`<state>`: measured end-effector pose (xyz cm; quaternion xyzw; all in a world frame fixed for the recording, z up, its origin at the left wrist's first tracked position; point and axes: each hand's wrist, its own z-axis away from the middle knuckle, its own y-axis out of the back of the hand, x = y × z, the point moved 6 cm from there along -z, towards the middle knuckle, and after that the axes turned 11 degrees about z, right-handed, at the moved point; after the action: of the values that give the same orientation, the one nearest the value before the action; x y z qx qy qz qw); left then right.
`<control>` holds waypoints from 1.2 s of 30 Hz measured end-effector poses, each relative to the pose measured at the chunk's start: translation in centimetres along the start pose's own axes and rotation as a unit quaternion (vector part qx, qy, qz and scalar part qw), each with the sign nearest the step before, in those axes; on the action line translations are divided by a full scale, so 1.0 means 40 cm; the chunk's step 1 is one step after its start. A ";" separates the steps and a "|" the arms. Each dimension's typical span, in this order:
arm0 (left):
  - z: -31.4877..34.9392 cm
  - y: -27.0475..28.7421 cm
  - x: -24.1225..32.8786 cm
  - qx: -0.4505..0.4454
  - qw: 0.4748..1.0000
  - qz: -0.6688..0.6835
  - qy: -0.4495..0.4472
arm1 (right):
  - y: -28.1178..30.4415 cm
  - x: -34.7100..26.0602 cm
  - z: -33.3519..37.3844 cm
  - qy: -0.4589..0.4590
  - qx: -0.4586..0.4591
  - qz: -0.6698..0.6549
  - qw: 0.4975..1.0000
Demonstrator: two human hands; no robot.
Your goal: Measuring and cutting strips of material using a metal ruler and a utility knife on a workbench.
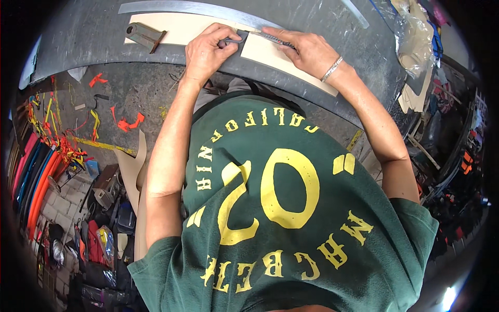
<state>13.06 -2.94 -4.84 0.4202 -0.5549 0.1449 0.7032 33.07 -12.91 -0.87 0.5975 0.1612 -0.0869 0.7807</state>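
Working close together over the dark bench (pixel 93 51), both hands are keeping busy here in the head view! The left hand (pixel 207 53) is curling its fingers round a small dark grey piece (pixel 230 40), gripping it snugly. Across from it, the right hand (pixel 312 53) is grasping a slim dark tool (pixel 277 40), perhaps a cutter, though the fingers are covering too much to be sure. And look at the material: one cream strip (pixel 176 32) is running toward the left hand, while a second cream strip (pixel 278 60) is lying beneath the right, with a dark gap showing between them near the fingertips. Along the far side, a long metal straightedge (pixel 197 8) is stretching toward the right hand's fingers. Over on the left, a metal block (pixel 145 35) is sitting on the first strip, and a clear plastic bag (pixel 416 44) is resting at the right end!
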 end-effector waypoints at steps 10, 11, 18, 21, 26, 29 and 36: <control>0.006 -0.003 -0.044 0.050 0.975 0.193 0.099 | 0.033 0.050 0.063 -0.074 0.046 -0.178 0.980; 0.002 0.001 -0.040 0.056 0.972 0.198 0.111 | 0.040 0.048 0.068 -0.073 0.048 -0.179 0.980; 0.024 0.046 -0.037 0.062 0.886 0.418 0.191 | 0.030 0.130 0.081 -0.186 0.107 -0.066 0.975; 0.075 0.107 -0.009 0.080 0.855 0.445 0.254 | 0.042 0.163 0.086 -0.169 0.160 0.016 0.972; 0.244 0.144 -0.084 0.079 0.769 0.505 0.383 | 0.049 0.202 0.120 -0.209 0.222 -0.004 0.952; 0.387 0.156 -0.197 0.133 0.704 0.554 0.424 | 0.076 0.187 0.120 -0.235 0.203 0.013 0.950; 0.611 0.227 -0.370 0.310 0.567 0.663 0.377 | 0.115 0.133 0.114 -0.248 0.262 0.040 0.932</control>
<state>-14.16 -11.94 -13.52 0.0339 -0.2831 0.8793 0.3814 40.22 -15.72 2.48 0.7460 -0.0894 -0.2401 0.6147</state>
